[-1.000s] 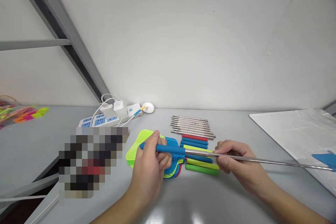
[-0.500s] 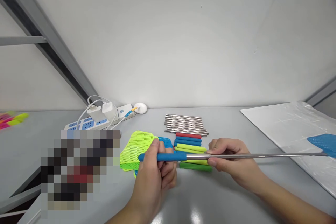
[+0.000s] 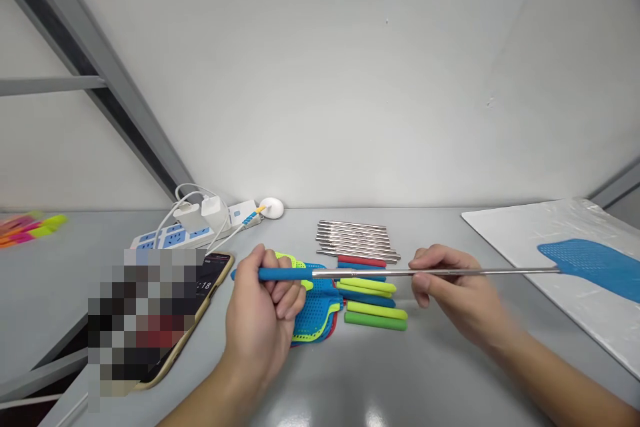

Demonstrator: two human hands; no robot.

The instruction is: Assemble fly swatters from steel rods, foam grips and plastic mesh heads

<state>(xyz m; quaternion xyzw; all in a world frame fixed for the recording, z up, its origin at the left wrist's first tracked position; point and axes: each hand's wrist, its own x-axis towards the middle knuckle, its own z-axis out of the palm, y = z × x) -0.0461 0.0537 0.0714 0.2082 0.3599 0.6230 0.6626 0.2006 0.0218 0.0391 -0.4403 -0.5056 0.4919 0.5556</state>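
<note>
My left hand (image 3: 265, 313) is closed round the blue foam handle of a telescopic fly swatter (image 3: 380, 273), held level above the table. Its shiny metal rod runs right, and my right hand (image 3: 447, 280) pinches it between thumb and fingers near the middle. The swatter's blue perforated head (image 3: 595, 265) is at the far right. Below the rod lie loose foam grips in red, blue, yellow and green, such as a green grip (image 3: 375, 321). Partly hidden by my left hand is a pile of blue, yellow and red swatter heads (image 3: 317, 310).
Several metal rods (image 3: 355, 237) lie in a row behind the grips. A power strip (image 3: 175, 237) with chargers and cables stands at the back left, near a phone (image 3: 210, 280), partly blurred out. A white sheet in clear plastic (image 3: 520, 247) lies at right.
My left hand has moved left and up with the handle, and more bare rod shows between my hands. The blue head has shifted left into fuller view.
</note>
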